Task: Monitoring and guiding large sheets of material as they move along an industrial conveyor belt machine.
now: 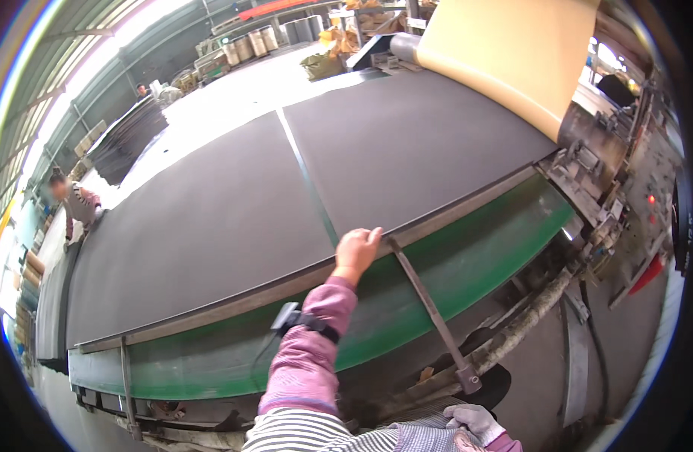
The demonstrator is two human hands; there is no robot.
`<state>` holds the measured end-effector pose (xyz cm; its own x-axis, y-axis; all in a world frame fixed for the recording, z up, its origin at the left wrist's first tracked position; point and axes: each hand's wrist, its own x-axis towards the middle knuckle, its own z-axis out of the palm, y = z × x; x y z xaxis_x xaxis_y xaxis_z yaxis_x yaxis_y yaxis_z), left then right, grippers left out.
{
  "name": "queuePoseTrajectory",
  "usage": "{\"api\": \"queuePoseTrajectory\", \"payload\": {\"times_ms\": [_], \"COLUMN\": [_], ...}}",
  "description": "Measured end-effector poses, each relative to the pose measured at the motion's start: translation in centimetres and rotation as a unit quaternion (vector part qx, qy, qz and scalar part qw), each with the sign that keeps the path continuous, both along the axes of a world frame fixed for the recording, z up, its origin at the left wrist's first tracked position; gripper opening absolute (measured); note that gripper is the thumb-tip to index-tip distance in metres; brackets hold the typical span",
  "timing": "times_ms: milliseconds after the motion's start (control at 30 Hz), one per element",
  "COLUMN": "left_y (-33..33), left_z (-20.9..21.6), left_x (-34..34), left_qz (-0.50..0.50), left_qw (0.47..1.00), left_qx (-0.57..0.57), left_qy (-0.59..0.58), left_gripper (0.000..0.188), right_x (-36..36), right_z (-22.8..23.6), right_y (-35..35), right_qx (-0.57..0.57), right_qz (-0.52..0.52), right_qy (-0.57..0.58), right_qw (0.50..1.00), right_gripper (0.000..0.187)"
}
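Observation:
Two wide dark grey sheets, the left sheet (196,226) and the right sheet (406,143), lie flat on a long machine bed, with a narrow gap between them. At the near end of this gap is my left hand (357,255), bare, over the near edge. Its fingers are curled and partly hidden; the thumb points right. What it grips, if anything, does not show. My right hand (474,422), in a grey glove, is low at the lower right, close to my body. Its fingers are bent together, and anything inside them is hidden.
A green belt (467,282) runs below the sheets' near edge, crossed by a metal bar (429,309). A beige sheet (504,60) slopes up at the far right beside machinery (610,188). Another person (79,203) stands at the far left end, near stacked dark sheets (128,139).

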<state>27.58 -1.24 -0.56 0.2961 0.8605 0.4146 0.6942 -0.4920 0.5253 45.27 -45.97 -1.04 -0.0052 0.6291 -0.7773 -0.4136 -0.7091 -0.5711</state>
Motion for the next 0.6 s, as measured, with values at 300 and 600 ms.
{"api": "queuePoseTrajectory", "payload": {"times_ms": [300, 600], "left_y": [-3.0, -5.1], "left_z": [3.9, 1.0], "left_x": [-26.2, -25.9], "left_qz": [0.469, 0.324], "left_qw": [0.835, 0.92], "left_qx": [-0.125, -0.076], "left_qy": [0.259, 0.207], "left_gripper": [0.059, 0.054], "right_x": [0.6, 0.4], "right_z": [1.3, 1.9], "right_y": [0.5, 0.2], "right_qx": [-0.053, -0.049], "right_qz": [0.005, 0.009], "right_qy": [0.028, 0.045], "right_qw": [0.998, 0.998], "right_gripper": [0.026, 0.027]}}
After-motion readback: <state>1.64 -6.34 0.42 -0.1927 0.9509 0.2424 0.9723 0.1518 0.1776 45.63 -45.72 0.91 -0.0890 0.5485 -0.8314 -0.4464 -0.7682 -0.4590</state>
